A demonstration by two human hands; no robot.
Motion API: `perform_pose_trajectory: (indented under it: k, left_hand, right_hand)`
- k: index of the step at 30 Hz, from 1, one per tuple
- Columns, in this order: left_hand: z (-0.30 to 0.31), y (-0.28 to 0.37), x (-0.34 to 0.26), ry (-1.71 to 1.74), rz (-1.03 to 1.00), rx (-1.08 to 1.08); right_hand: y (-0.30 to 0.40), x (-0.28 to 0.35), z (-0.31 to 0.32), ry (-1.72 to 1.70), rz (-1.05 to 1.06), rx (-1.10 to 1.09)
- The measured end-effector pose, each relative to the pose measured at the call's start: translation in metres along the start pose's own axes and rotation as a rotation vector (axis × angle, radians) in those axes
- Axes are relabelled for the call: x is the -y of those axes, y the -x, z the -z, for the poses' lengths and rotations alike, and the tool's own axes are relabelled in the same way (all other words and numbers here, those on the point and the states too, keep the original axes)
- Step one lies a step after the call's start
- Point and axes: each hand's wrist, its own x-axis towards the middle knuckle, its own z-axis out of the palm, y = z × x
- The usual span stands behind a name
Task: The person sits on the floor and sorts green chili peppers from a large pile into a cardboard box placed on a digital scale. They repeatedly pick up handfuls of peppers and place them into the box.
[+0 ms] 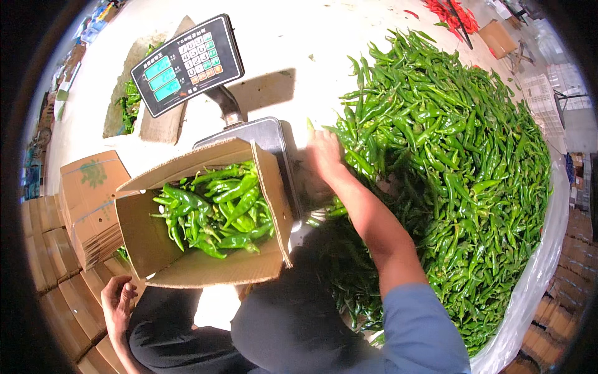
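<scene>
My right hand (325, 152) reaches to the left edge of a large heap of green chili peppers (467, 154). A pale green pepper tip (310, 124) shows just past its fingers. The hand is blurred, so whether it grips any pepper is not clear. Tilted toward me, an open cardboard box (212, 271) rests over the platform of a digital scale (275, 140). Green peppers (233, 196) cover part of its bottom. Low and left of the box, my left hand (119, 297) hangs beside my knee, loosely curled with nothing in it.
Behind the box stands the scale's lit display with keypad (187, 65). Flattened cartons (93, 201) are bundled at left, above rows of stacked cardboard (70, 299). Clear plastic sheeting (528, 299) edges the heap. Red peppers (451, 18) and a white crate (544, 107) lie farther off.
</scene>
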Motion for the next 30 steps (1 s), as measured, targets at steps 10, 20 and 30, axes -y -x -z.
perform_pose_trajectory:
  k: [10, 20, 30]
  left_hand:
    - [0.002, -0.004, 0.000, 0.013, 0.149, -0.016]
    - [-0.003, -0.009, 0.002, 0.064, 0.103, 0.003]
    - [0.002, -0.018, 0.002, 0.041, 0.156, 0.024]
  right_hand:
    - [-0.016, 0.002, -0.013, -0.231, -0.282, 0.203]
    - [0.054, -0.111, 0.053, -0.547, -0.181, 0.385]
    - [-0.076, -0.102, 0.049, 0.050, -0.215, 0.337]
